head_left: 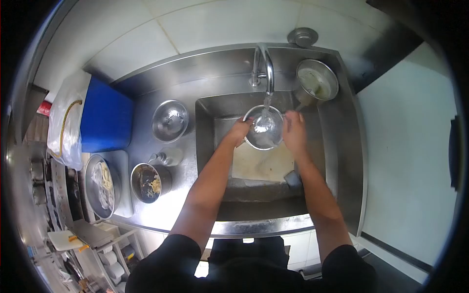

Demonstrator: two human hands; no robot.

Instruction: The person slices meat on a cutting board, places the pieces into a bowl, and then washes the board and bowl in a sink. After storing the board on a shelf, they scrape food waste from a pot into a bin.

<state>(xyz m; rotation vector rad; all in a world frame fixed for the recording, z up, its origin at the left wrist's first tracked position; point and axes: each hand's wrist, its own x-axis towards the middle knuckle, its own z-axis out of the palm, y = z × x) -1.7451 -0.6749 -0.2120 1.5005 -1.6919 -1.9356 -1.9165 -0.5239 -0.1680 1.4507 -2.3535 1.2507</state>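
A round metal bowl (264, 139) is under the running tap (264, 63), and water streams into it. My left hand (239, 132) grips its left rim, with the thumb at the edge. At the right rim, my right hand (294, 132) has its fingers bent against the bowl; its fingertips are slightly blurred. The bowl is tilted above the steel sink (207, 161). Below it, a pale flat board or sheet (264, 166) lies on the sink bottom, partly hidden by the bowl.
A metal pot (317, 93) with whitish residue stands at the sink's back right corner. On the left counter are an upturned-looking metal bowl (170, 121), a clear pump bottle (168, 156), a pot with food scraps (149, 184), a wide basin (101, 187) and a blue box (107, 115).
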